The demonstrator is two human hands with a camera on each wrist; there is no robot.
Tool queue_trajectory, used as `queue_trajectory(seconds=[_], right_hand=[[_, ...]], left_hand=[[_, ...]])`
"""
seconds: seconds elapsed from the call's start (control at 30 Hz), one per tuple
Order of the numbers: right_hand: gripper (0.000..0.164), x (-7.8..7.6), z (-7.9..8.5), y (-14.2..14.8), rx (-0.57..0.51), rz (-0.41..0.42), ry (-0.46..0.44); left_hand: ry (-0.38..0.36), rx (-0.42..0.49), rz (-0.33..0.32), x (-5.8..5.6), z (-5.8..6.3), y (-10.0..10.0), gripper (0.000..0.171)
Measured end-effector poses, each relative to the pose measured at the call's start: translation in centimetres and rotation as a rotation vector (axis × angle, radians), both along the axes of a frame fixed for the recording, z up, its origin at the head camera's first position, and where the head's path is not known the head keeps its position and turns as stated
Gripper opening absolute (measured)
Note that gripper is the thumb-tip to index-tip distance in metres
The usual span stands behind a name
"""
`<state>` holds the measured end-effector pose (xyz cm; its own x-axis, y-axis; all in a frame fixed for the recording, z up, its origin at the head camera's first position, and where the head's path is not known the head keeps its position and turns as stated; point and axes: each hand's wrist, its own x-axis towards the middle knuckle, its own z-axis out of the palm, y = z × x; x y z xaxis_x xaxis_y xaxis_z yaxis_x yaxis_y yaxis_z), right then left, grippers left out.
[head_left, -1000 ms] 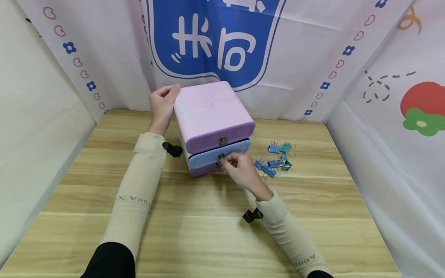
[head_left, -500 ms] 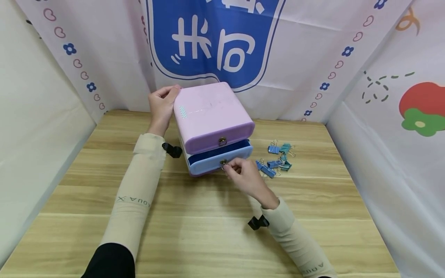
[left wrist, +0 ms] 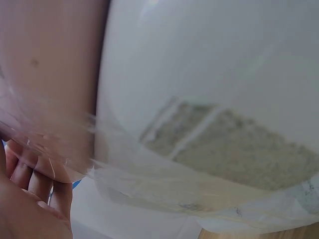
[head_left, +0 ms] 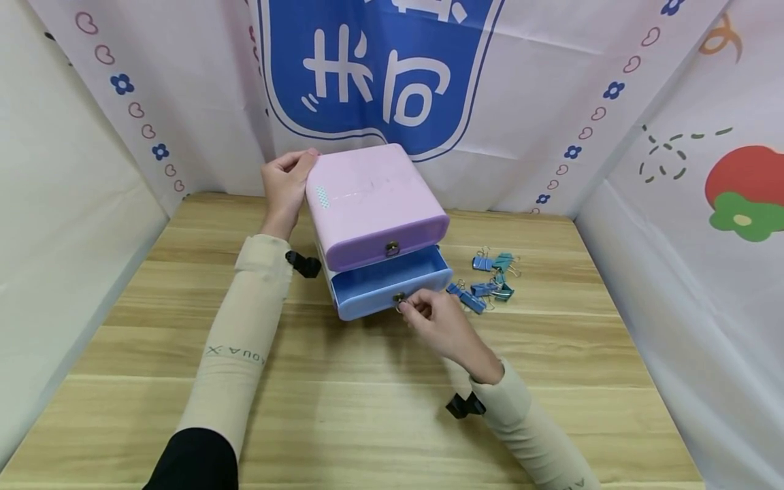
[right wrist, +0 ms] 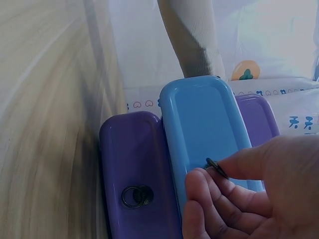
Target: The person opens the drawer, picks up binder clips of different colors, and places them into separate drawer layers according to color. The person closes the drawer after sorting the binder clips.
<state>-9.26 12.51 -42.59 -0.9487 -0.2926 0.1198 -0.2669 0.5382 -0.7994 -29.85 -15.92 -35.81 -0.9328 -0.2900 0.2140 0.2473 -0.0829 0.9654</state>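
Note:
A small drawer box (head_left: 373,190) with a pink top stands toward the back of the table. My left hand (head_left: 286,187) grips its back left corner, and in the left wrist view the fingers (left wrist: 37,179) bend around the far end. The blue middle drawer (head_left: 367,305) is pulled partway out, and the visible part of its inside holds nothing. Thumb and fingers of my right hand (head_left: 444,327) pinch the metal ring pull (right wrist: 217,168) on its front. Above it the purple top drawer (head_left: 355,256) is closed. A purple bottom drawer (right wrist: 137,159) shows in the right wrist view, also closed.
Several blue and teal binder clips (head_left: 473,301) lie in a loose group right of the box, close to my right hand. The wooden table (head_left: 343,408) meets a printed cloth (head_left: 514,136) hung behind the box, with pale cloth walls at both sides.
The blue drawer has slid out toward me, exposing its inside. My right hand has moved back and slightly right with the ring pull. The left hand has kept its place.

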Motion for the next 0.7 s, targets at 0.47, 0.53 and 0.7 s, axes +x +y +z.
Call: queue_trajectory(seconds=[0.47, 0.53, 0.7], right_hand=[[0.016, 0.8, -0.2, 0.2, 0.035, -0.005, 0.019], [0.017, 0.7, -0.5, 0.1, 0.047, -0.002, 0.025], [0.016, 0.5, -1.3, 0.4, 0.096, 0.017, -0.002]], left_hand=[[-0.003, 0.000, 0.004, -0.2, -0.1, -0.2, 0.018], [-0.006, 0.012, 0.001, -0.3, -0.1, -0.2, 0.017], [-0.008, 0.011, -0.003, -0.3, -0.2, -0.1, 0.016]])
